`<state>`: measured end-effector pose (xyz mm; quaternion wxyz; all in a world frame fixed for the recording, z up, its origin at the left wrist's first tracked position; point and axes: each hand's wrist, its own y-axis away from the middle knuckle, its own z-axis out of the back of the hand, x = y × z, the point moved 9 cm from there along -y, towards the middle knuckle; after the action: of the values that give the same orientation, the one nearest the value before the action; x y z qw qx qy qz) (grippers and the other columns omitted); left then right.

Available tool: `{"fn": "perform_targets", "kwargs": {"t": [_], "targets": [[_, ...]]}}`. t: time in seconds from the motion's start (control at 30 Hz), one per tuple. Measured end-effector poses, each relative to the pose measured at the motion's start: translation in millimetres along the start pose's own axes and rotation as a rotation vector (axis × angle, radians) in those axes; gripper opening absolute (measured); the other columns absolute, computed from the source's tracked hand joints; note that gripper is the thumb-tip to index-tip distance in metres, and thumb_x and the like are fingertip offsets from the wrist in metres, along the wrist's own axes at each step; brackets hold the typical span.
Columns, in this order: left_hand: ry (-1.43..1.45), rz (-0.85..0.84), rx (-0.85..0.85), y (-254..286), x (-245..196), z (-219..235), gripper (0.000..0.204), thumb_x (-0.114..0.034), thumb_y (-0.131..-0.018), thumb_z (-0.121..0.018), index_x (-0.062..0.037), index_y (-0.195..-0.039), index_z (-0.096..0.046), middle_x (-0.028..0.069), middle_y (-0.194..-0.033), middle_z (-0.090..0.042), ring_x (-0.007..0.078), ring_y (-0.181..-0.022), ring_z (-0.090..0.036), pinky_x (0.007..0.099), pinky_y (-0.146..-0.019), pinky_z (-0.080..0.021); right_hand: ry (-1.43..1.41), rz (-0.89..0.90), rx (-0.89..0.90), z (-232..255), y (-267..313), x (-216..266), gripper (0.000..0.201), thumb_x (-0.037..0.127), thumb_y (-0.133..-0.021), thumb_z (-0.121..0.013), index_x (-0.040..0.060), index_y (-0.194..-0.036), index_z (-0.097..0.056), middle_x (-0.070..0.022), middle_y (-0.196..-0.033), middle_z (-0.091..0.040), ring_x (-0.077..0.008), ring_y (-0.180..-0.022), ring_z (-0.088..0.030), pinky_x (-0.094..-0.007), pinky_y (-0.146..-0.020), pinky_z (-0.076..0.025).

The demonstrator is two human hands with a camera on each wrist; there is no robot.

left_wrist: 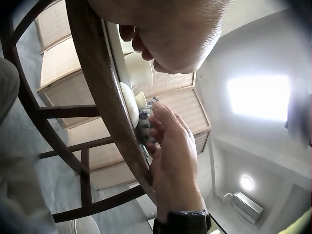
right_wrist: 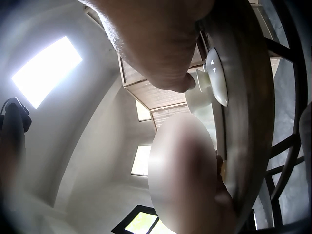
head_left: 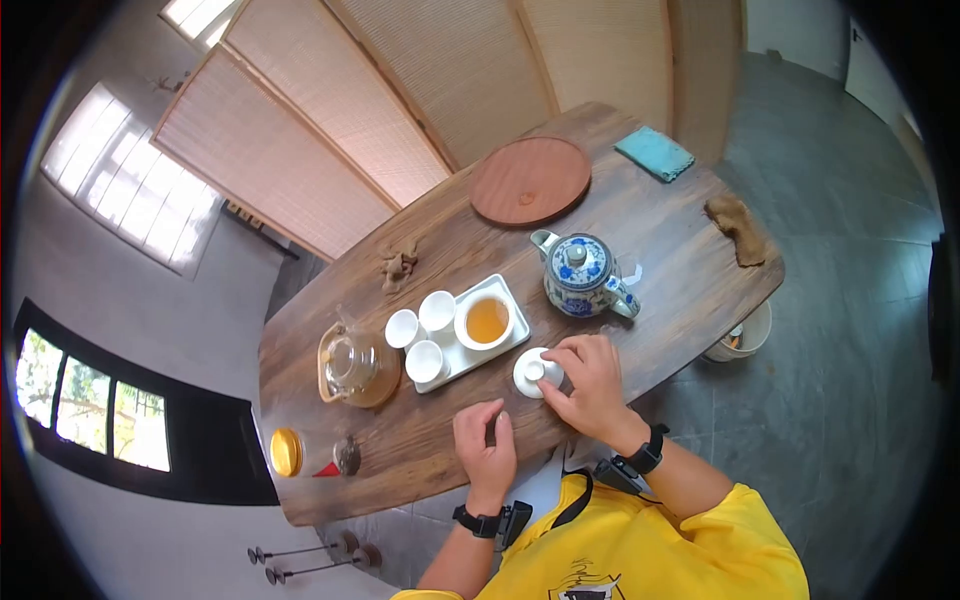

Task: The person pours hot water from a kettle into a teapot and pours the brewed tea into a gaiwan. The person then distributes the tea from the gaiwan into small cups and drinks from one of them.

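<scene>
A white lid (head_left: 538, 373) with a round knob lies on the wooden table near its front edge. My right hand (head_left: 588, 385) is beside the lid, its thumb and fingers spread around the near side. In the right wrist view a small gap shows between a fingertip and the lid (right_wrist: 217, 78). My left hand (head_left: 484, 445) hovers at the table's edge, fingers loosely bent and holding nothing. Beyond the lid, a white bowl of amber tea (head_left: 488, 321) stands on a white tray (head_left: 462, 375) along with white cups (head_left: 427, 362). A blue-and-white teapot (head_left: 580, 275) stands behind my right hand.
To the left stand a glass teapot (head_left: 358, 367) of tea and a yellow-lidded jar (head_left: 286, 452). Further back are a round wooden tray (head_left: 531, 181), a turquoise cloth (head_left: 654, 153) and a brown cloth (head_left: 735, 230). A white bin (head_left: 745, 335) stands on the floor at right.
</scene>
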<state>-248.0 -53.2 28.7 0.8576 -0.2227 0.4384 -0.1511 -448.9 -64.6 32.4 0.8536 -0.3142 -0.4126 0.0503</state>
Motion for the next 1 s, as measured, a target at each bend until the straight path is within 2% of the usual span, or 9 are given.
{"fn": "perform_targets", "kwargs": {"t": [0.1,0.3,0.5,0.57,0.63,0.83,0.93,1.0], "targets": [[0.031,-0.028,0.024,1.4,1.4,-2.4,0.017,0.003,-0.089,-0.068,-0.002,-0.106,-0.071,0.013,-0.102,-0.066,0.027,-0.094,-0.064,0.0349,-0.086,-0.052,0.058,0.028,0.042,-1.5,1.2,6.1,0.036,0.021,-0.076,-0.082,0.0144,-0.11,-0.07,-0.0073,-0.11,-0.064,-0.0319,-0.106,-0.056,-0.0454,-0.086,-0.042],[0.113,-0.007,0.035,0.6,5.4,-2.1,0.02,0.004,-0.086,-0.07,-0.0042,-0.104,-0.072,0.0123,-0.099,-0.068,0.0293,-0.092,-0.063,0.0374,-0.082,-0.05,0.15,0.039,0.136,-15.7,-0.4,10.0,0.042,0.022,-0.075,-0.085,0.0126,-0.113,-0.07,-0.0073,-0.114,-0.064,-0.0308,-0.108,-0.055,-0.0438,-0.092,-0.042],[0.209,-0.008,0.03,-1.0,6.8,2.8,0.023,0.005,-0.083,-0.072,-0.0051,-0.104,-0.073,0.0123,-0.098,-0.068,0.0312,-0.089,-0.062,0.0392,-0.08,-0.05,0.196,0.061,0.121,-21.0,2.5,13.8,0.041,0.02,-0.076,-0.083,0.0144,-0.114,-0.068,-0.0065,-0.116,-0.065,-0.0313,-0.106,-0.056,-0.0449,-0.089,-0.041],[0.229,-0.014,0.011,-0.7,7.8,4.1,0.023,0.005,-0.083,-0.072,-0.005,-0.103,-0.073,0.0122,-0.098,-0.068,0.0312,-0.089,-0.062,0.0391,-0.08,-0.05,0.255,0.082,0.149,-25.4,3.3,13.9,0.039,0.018,-0.077,-0.083,0.0131,-0.113,-0.069,-0.0052,-0.115,-0.067,-0.0295,-0.108,-0.056,-0.0428,-0.093,-0.042],[0.251,-0.002,-0.002,1.3,11.4,5.8,0.019,0.004,-0.085,-0.07,-0.0039,-0.102,-0.073,0.012,-0.097,-0.068,0.0291,-0.091,-0.062,0.0365,-0.081,-0.05,0.272,0.1,0.166,-28.6,2.6,16.4,0.04,0.017,-0.077,-0.083,0.0135,-0.115,-0.07,-0.004,-0.115,-0.068,-0.029,-0.108,-0.057,-0.0428,-0.092,-0.042],[0.326,-0.003,-0.034,2.5,14.7,9.7,0.019,0.004,-0.084,-0.07,-0.0037,-0.101,-0.073,0.0117,-0.096,-0.068,0.029,-0.09,-0.062,0.0362,-0.081,-0.05,0.297,0.175,0.162,-37.0,1.6,29.4,0.036,0.015,-0.08,-0.08,0.0151,-0.114,-0.069,-0.0047,-0.112,-0.068,-0.0302,-0.105,-0.057,-0.0431,-0.087,-0.042],[0.358,-0.004,-0.031,1.2,13.8,9.7,0.019,0.004,-0.084,-0.07,-0.0037,-0.101,-0.073,0.0116,-0.096,-0.067,0.0292,-0.089,-0.062,0.0362,-0.08,-0.05,0.289,0.176,0.159,-40.9,4.9,27.2,0.031,0.011,-0.081,-0.078,0.0132,-0.111,-0.071,-0.0065,-0.111,-0.069,-0.0308,-0.103,-0.058,-0.0433,-0.086,-0.043],[0.382,0.011,-0.034,0.8,14.5,12.8,0.019,0.004,-0.085,-0.07,-0.0036,-0.101,-0.073,0.0117,-0.096,-0.067,0.029,-0.09,-0.062,0.0361,-0.081,-0.05,0.228,0.126,0.099,-32.3,3.1,20.6,0.027,0.005,-0.083,-0.077,0.0069,-0.11,-0.072,-0.0084,-0.109,-0.069,-0.029,-0.104,-0.058,-0.0386,-0.089,-0.047]]}}
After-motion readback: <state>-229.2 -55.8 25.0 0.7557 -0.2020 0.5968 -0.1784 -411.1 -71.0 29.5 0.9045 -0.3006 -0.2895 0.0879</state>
